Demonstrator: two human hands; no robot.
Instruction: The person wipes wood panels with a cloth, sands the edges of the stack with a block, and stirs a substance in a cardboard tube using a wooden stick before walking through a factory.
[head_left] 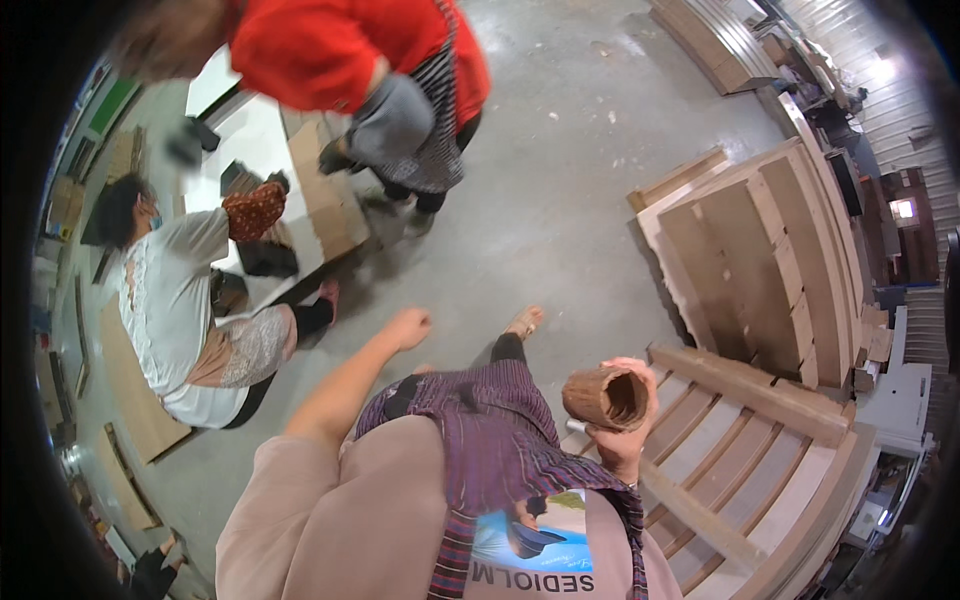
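Observation:
My right hand (622,432) is raised in front of my chest and grips a rolled brown cardboard tube (606,397), whose open end faces the camera. My left hand (408,327) hangs out to the left over the grey concrete floor (560,200), fingers loosely curled, holding nothing. One of my feet (524,322) shows on the floor ahead of me, below my purple patterned skirt (495,430).
A wooden slatted pallet (740,440) lies to my right, with stacked flat cardboard sheets (760,260) beyond it. A person in white (175,300) sits at left by a low table (260,140) with cardboard pieces. A person in red (350,60) bends over ahead.

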